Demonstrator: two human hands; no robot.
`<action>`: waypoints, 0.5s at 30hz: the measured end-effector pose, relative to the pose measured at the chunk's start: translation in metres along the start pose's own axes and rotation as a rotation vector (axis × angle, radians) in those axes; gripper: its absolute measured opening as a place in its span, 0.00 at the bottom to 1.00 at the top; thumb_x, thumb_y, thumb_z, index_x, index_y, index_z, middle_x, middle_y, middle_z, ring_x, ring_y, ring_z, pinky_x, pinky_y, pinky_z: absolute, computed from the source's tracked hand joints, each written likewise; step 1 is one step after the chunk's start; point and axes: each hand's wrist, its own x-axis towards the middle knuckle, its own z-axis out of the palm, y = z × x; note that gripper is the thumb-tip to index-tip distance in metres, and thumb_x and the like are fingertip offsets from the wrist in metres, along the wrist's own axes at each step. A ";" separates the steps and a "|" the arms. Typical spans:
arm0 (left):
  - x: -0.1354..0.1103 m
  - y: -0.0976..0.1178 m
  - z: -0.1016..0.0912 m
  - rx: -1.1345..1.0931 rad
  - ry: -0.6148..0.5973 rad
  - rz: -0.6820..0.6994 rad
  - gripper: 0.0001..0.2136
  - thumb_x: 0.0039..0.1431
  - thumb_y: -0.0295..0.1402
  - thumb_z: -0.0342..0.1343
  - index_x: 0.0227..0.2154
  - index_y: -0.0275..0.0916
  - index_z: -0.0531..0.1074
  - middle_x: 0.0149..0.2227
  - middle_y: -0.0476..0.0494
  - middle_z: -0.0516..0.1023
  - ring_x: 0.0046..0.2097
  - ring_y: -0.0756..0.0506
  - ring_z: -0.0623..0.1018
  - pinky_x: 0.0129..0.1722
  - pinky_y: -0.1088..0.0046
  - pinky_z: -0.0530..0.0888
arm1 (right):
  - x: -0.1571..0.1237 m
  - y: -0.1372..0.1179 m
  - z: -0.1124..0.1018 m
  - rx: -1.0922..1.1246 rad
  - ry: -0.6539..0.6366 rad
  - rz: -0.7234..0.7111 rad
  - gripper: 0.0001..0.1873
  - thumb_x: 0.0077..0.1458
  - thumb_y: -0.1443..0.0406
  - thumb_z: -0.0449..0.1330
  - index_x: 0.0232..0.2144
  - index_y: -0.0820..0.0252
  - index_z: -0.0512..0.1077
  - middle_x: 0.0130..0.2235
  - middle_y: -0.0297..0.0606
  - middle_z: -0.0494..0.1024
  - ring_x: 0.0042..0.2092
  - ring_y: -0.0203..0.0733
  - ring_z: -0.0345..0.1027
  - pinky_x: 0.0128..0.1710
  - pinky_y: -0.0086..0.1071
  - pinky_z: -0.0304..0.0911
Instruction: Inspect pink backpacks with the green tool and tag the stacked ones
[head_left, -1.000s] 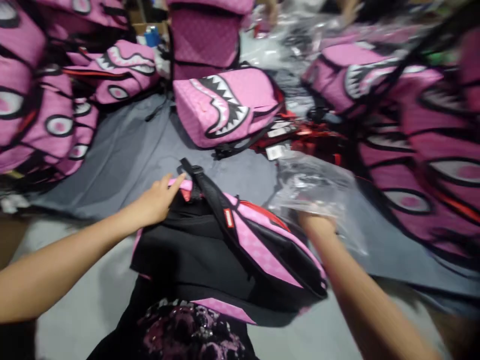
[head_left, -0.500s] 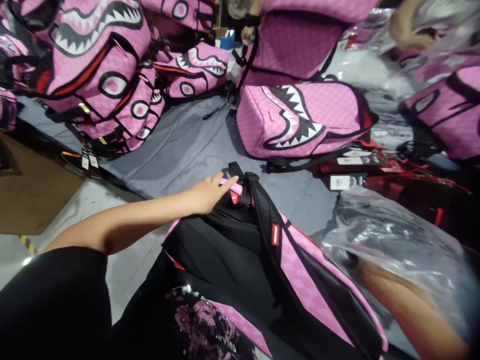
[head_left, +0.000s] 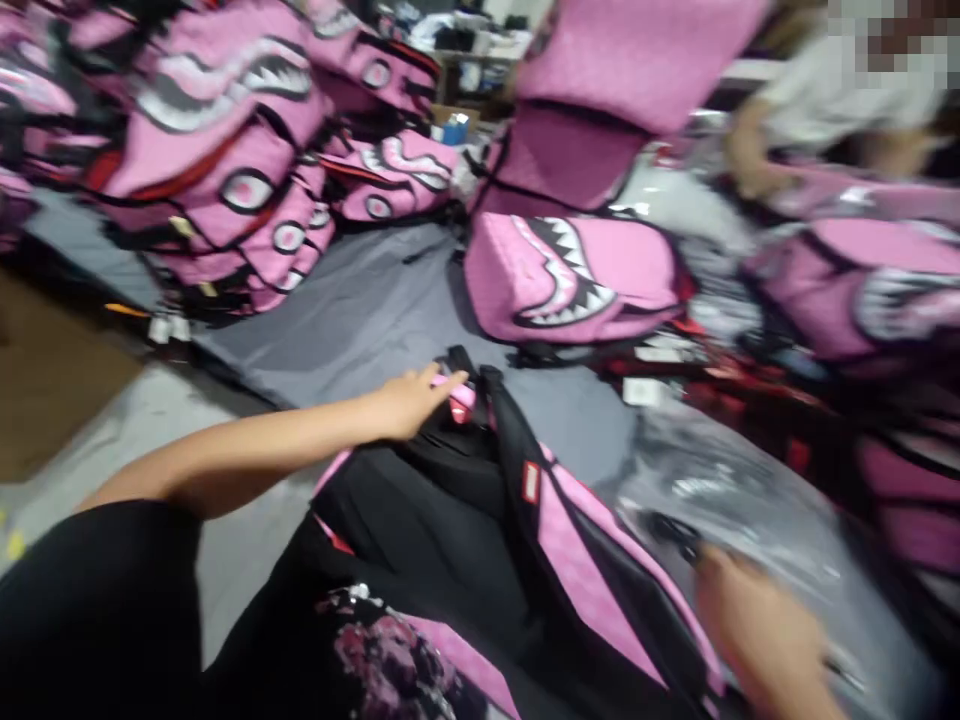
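Observation:
A pink and black backpack lies back side up in front of me, its black strap running across it. My left hand rests on the top end of the backpack, fingers stretched toward the strap's top. My right hand is at the lower right, blurred, closed on the edge of a clear plastic bag that lies beside the backpack.
Piles of pink shark-mouth backpacks fill the left and right. One backpack lies just beyond mine on a grey cloth. Another person works at the far right. Tags and red items lie between.
The view has swung up and gone blurry. My right hand has come down out from under the plastic bag to its near edge. My left hand stays on the backpack's top.

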 end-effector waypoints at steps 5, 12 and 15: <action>0.015 -0.016 0.008 -0.033 -0.026 0.027 0.47 0.50 0.21 0.57 0.69 0.47 0.38 0.69 0.28 0.49 0.58 0.29 0.70 0.48 0.55 0.74 | -0.041 0.001 -0.053 0.222 -0.023 0.345 0.13 0.52 0.54 0.57 0.30 0.55 0.75 0.22 0.37 0.72 0.25 0.45 0.68 0.25 0.34 0.56; -0.025 0.015 0.013 -0.223 0.543 0.237 0.16 0.63 0.36 0.53 0.51 0.38 0.72 0.58 0.34 0.71 0.61 0.35 0.67 0.60 0.48 0.62 | -0.031 -0.073 -0.058 0.738 0.178 0.025 0.12 0.53 0.58 0.61 0.36 0.59 0.77 0.34 0.38 0.81 0.35 0.42 0.75 0.35 0.33 0.69; -0.047 0.030 0.013 -0.671 0.464 0.173 0.15 0.65 0.42 0.50 0.46 0.39 0.74 0.45 0.41 0.79 0.45 0.45 0.76 0.50 0.61 0.71 | -0.024 -0.112 -0.054 0.632 0.297 -0.396 0.07 0.58 0.67 0.57 0.37 0.58 0.76 0.37 0.38 0.81 0.38 0.41 0.75 0.40 0.34 0.70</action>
